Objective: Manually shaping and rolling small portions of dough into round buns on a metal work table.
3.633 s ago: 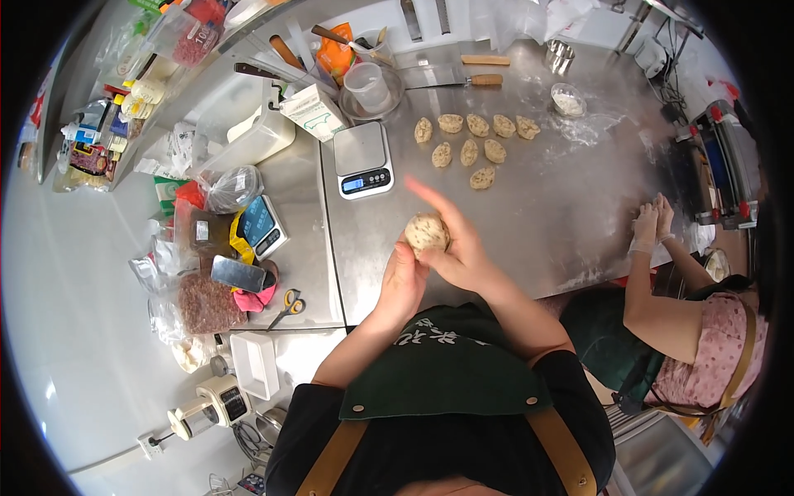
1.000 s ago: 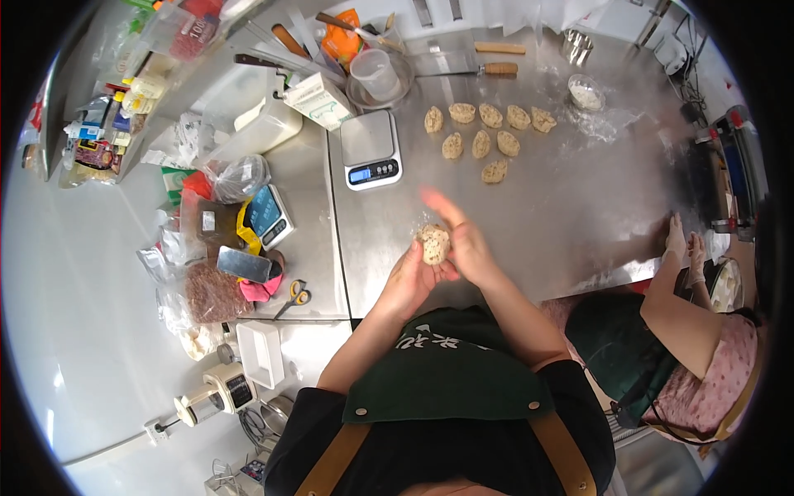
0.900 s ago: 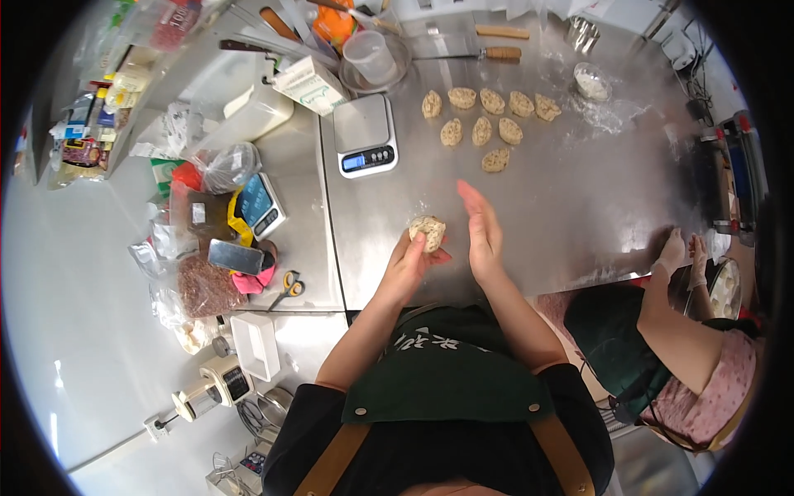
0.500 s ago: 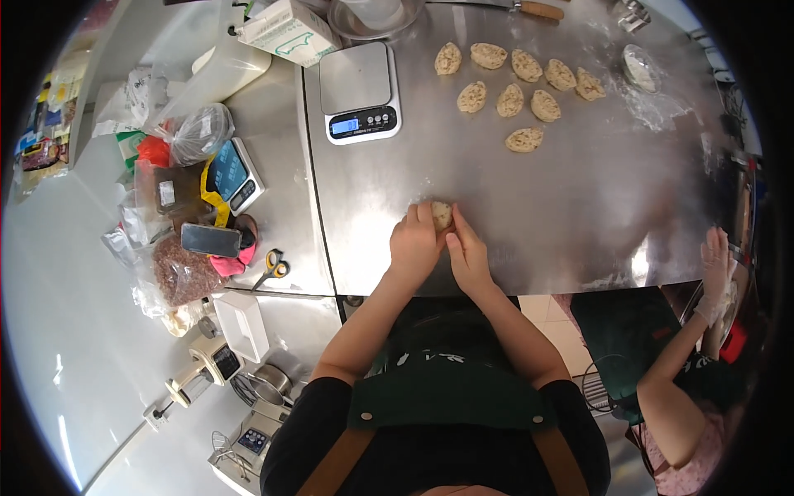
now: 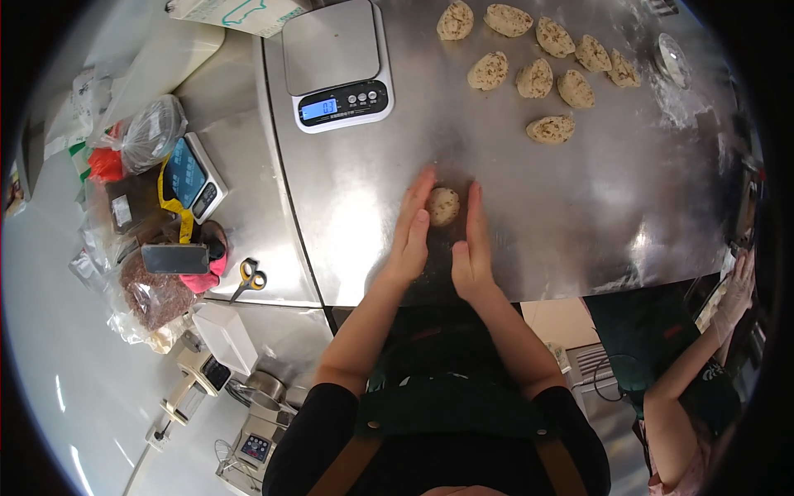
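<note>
From where I stood, the one camera sat on the person's head, the left of a side-by-side pair, looking steeply down past the green apron [image 5: 455, 420]. It faced the steel worktop [image 5: 595, 207], close enough that the left hand [image 5: 409, 240] and right hand [image 5: 474, 256] fell near mid-view, the forearms [image 5: 360, 335] entering from below. Its wide fisheye took in a co-worker's arm [image 5: 668, 430] at the right and bowed straight edges toward a dark round border.

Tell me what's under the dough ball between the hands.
The dough ball seems to rest on the steel tabletop, between left hand and right hand; the spot directly beneath is hidden from view.
</note>
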Action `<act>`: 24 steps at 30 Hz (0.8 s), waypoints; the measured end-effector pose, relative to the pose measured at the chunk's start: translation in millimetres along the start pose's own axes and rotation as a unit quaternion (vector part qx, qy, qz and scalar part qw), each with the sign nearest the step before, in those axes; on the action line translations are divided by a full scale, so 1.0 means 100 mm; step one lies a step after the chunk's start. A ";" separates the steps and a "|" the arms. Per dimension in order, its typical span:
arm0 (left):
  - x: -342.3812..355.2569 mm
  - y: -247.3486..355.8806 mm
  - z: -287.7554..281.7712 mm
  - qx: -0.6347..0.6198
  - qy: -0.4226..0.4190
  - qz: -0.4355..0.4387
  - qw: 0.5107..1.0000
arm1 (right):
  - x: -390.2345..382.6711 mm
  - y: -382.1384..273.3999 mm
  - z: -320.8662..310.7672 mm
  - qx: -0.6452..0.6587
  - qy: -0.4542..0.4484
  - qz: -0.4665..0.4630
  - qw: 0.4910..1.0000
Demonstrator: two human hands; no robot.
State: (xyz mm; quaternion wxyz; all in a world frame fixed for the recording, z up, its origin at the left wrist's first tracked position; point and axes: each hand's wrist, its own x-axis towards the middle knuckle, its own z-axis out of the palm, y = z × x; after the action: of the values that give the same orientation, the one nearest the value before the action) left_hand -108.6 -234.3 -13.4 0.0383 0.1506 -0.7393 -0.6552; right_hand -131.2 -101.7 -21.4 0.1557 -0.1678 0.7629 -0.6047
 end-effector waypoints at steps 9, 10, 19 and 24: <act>-0.41 0.02 0.45 -0.069 0.020 -0.055 0.996 | 0.09 0.08 -0.08 0.096 -0.026 -0.016 0.995; -0.39 0.00 0.42 -0.070 0.019 -0.055 0.996 | 0.10 0.07 -0.09 0.097 -0.032 -0.020 0.995; -0.04 -0.05 0.19 0.042 -0.119 0.078 0.989 | 0.08 0.07 0.13 0.099 0.031 -0.024 0.994; -0.19 -0.01 0.20 -0.042 -0.036 -0.018 0.998 | 0.14 -0.01 0.03 0.128 0.037 -0.031 0.991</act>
State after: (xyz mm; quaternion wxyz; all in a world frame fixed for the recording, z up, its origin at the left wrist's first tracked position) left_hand -95.9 -210.0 -14.2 0.0064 0.1384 -0.7094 -0.6911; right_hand -142.4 -110.3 -21.9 0.1290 -0.1478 0.6787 -0.7077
